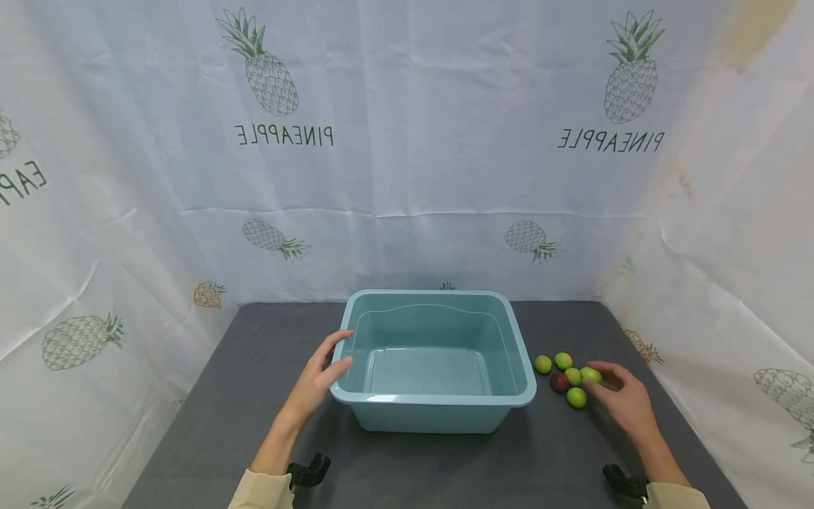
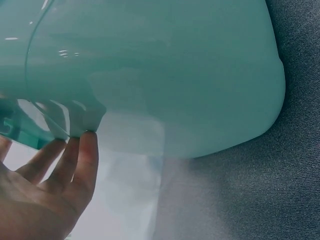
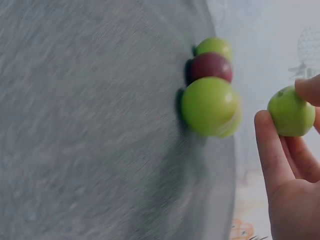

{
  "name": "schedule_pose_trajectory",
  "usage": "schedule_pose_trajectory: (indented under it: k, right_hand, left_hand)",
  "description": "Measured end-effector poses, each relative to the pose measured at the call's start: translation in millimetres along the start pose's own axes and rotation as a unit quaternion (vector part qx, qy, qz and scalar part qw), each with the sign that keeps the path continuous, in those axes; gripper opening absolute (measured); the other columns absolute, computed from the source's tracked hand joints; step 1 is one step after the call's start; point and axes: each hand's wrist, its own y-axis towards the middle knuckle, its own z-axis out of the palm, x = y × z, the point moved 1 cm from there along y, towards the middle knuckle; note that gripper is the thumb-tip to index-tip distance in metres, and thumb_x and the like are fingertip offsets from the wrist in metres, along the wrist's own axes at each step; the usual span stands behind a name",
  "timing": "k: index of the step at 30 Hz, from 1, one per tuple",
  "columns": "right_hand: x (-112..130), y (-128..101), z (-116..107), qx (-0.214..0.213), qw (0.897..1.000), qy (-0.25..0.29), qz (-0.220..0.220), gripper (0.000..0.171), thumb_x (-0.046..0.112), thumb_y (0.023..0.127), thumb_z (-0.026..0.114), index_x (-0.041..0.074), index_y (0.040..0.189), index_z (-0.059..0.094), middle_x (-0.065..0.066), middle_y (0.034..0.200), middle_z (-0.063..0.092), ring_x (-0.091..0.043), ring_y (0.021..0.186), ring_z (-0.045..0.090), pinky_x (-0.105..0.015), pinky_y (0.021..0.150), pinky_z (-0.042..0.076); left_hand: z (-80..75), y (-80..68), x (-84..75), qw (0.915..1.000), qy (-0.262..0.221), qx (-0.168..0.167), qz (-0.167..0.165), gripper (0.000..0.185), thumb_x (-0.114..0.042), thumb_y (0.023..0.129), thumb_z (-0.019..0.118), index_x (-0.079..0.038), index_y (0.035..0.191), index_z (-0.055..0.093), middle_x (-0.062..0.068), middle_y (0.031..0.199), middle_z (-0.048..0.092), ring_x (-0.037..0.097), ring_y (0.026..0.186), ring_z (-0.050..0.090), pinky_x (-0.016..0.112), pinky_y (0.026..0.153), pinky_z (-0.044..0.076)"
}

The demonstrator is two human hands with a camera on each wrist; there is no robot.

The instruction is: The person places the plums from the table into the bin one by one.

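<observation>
One tub point(image 1: 439, 396) on the table point(image 1: 222, 396); left hand point(image 1: 318, 382) rests straight fingers point(image 2: 80, 165) on its left rim. Right of the tub lie six small fruits, five green and one red fruit point(image 1: 559, 382). The right hand point(image 1: 626, 403) pinches one green fruit point(image 1: 591, 374).

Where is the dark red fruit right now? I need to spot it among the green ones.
In the head view the dark red fruit lies on the grey table, right of the blue tub, amid green fruits.
</observation>
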Motion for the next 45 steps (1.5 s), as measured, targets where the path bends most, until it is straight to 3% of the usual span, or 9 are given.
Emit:
schedule_pose_trajectory:
  k: [8, 15, 24, 36, 45]
  right_hand:
    - [24.0, 0.9, -0.5, 0.009, 0.999, 0.031, -0.015, 0.044, 0.034, 0.099, 0.069, 0.003, 0.129, 0.065, 0.003, 0.12, 0.064, 0.014, 0.101, 0.048, -0.014, 0.079, 0.043]
    - [39.3, 1.8, 2.9, 0.018, 0.998, 0.042, -0.049, 0.043, 0.028, 0.1, 0.068, 0.001, 0.133, 0.061, -0.003, 0.124, 0.063, 0.012, 0.107, 0.05, -0.013, 0.087, 0.039]
    - [61.9, 4.9, 5.7, 0.036, 0.995, 0.064, -0.068, 0.043, 0.027, 0.099, 0.069, 0.002, 0.133, 0.061, -0.013, 0.127, 0.062, 0.013, 0.109, 0.049, -0.009, 0.087, 0.04]
    - [95.2, 12.2, 7.0, 0.054, 0.987, 0.115, -0.101, 0.042, 0.018, 0.099, 0.07, -0.003, 0.133, 0.059, -0.009, 0.123, 0.063, 0.006, 0.106, 0.057, -0.009, 0.089, 0.043]
    - [116.6, 20.3, 4.0, 0.059, 0.982, 0.12, -0.132, 0.039, 0.015, 0.097, 0.071, -0.001, 0.131, 0.061, -0.008, 0.123, 0.064, 0.005, 0.106, 0.059, -0.01, 0.089, 0.044]
  left_hand:
    - [0.2, -1.0, 1.0, 1.0, 0.0, -0.002, -0.003, 0.049, -0.022, 0.104, 0.056, -0.015, 0.151, 0.043, 0.019, 0.161, 0.03, 0.044, 0.141, 0.038, 0.057, 0.098, 0.043]
    - [-0.6, -0.3, -0.1, 1.0, 0.001, -0.001, -0.005, 0.049, -0.023, 0.104, 0.056, -0.016, 0.152, 0.043, 0.018, 0.161, 0.029, 0.043, 0.142, 0.037, 0.058, 0.098, 0.043]
    - [0.2, 0.7, -1.6, 0.9998, 0.008, -0.003, -0.015, 0.049, -0.019, 0.105, 0.055, -0.017, 0.152, 0.043, 0.017, 0.163, 0.028, 0.042, 0.145, 0.033, 0.061, 0.101, 0.04]
    - [0.5, 1.8, -1.1, 0.9999, 0.006, 0.0, -0.016, 0.049, -0.018, 0.104, 0.054, -0.016, 0.152, 0.042, 0.016, 0.163, 0.027, 0.043, 0.145, 0.032, 0.062, 0.102, 0.038]
    - [0.0, 1.8, -0.3, 0.9999, 0.001, 0.002, -0.01, 0.05, -0.022, 0.105, 0.055, -0.016, 0.152, 0.041, 0.016, 0.163, 0.027, 0.041, 0.147, 0.029, 0.064, 0.105, 0.034]
